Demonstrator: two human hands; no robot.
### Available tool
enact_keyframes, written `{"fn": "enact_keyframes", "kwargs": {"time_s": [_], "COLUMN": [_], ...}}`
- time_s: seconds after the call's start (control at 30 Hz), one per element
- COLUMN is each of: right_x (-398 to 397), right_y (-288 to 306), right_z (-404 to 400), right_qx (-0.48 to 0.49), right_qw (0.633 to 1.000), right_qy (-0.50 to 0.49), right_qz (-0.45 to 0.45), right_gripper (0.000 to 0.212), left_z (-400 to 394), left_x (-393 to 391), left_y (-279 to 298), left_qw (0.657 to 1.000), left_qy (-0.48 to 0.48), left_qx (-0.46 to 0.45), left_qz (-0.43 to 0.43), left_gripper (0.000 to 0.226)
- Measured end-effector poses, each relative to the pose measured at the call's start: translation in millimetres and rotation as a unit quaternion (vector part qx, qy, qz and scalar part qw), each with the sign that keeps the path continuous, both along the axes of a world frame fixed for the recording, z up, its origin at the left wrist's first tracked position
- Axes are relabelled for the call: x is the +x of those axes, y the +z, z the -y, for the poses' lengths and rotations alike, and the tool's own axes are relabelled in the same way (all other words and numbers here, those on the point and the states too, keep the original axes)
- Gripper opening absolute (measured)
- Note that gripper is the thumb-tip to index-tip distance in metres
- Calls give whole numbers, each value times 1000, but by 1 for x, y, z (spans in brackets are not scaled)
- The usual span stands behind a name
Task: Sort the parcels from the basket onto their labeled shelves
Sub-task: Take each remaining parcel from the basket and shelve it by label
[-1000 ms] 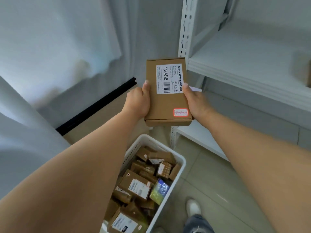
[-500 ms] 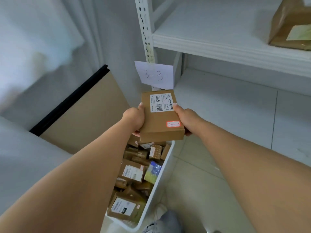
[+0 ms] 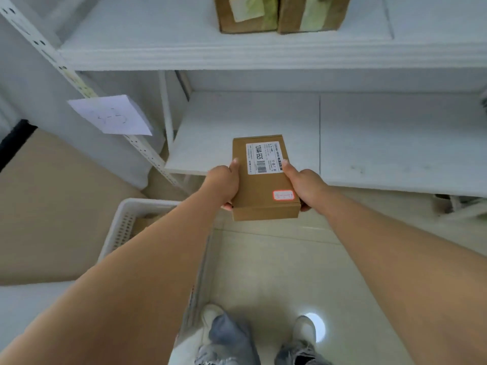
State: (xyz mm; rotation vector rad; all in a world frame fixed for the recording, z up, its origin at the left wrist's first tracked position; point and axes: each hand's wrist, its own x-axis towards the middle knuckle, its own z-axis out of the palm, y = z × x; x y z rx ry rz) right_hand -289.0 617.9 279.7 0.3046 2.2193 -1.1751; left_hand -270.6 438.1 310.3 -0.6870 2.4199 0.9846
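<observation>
Nearest, at 6 o'clock: two pale shoes [image 3: 305, 330] and frayed jeans cuffs on the tiled floor [image 3: 276, 272], w/ a bright light spot just right of the right shoe.

At 8–9 o'clock the white basket [image 3: 123, 222] sits on the floor, its perforated wall facing the lens; the left forearm covers most of it, so only a bit of brown cardboard shows inside.

Centre frame, both forearms reach fwd to one brown parcel [image 3: 263, 180]. The left hand [image 3: 224, 183] grips its left long edge — thumb on top, fingers curled under. The right hand [image 3: 305, 183] grips the right edge the same way, thumb tip touching the white barcode label. A small red-bordered sticker sits near the parcel's closest right corner; its text is too blurry to read. The parcel is held flat, its far end over the front lip of the lower shelf [image 3: 369, 143], its near end over the floor. Can't tell whether it touches the shelf board.

At 10 o'clock a paper tag [image 3: 113, 115] marked approx. "3-3" hangs on the slotted upright [image 3: 66, 69].

Farthest, at 12 o'clock: the upper shelf [image 3: 237, 54] carries two brown boxes [image 3: 282, 14] side by side, touching, w/ pale green tape — tops cut off by the frame.
</observation>
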Motion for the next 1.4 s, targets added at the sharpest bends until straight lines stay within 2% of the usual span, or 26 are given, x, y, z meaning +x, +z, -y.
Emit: {"fn": "enact_keyframes", "kwargs": {"time_s": [0.2, 0.37, 0.5, 0.6, 0.73, 0.83, 1.03, 1.17, 1.27, 1.4], "right_x": [13, 25, 21, 9, -17, -39, -76, -102, -121, -142], "right_y": [-9, -27, -34, -41, -53, -64, -93, -132, -168, -220], "right_z": [-161, -251, -310, -355, -408, -447, -522, -570, -605, -652], "right_qx": [24, 59, 76, 96, 105, 119, 129, 119, 137, 198], "right_qw": [992, 979, 962, 944, 934, 920, 911, 910, 914, 928], "right_qy": [-122, -194, -259, -306, -331, -363, -386, -392, -374, -297], "right_qz": [-13, -31, -48, -71, -85, -87, -70, -69, -78, -106], "right_gripper": [67, 64, 60, 57, 46, 41, 32, 16, 20, 26], "left_z": [-158, -258, -318, -361, -416, -459, -544, -593, -628, -670], "left_x": [-23, -36, -56, -77, -115, -147, -186, -198, -209, -229], "left_y": [-18, -27, -31, -40, -54, -66, -104, -146, -187, -249], "left_qw": [993, 975, 974, 964, 959, 955, 953, 958, 962, 963], "left_qy": [-117, -220, -198, -202, -208, -224, -228, -196, -200, -234], "left_qx": [24, 14, 112, 172, 192, 190, 187, 192, 179, 131], "left_qz": [-11, -15, 3, 13, 35, 50, 76, 84, 45, -35], "left_gripper": [60, 57, 41, 38, 43, 32, 41, 33, 30, 30]}}
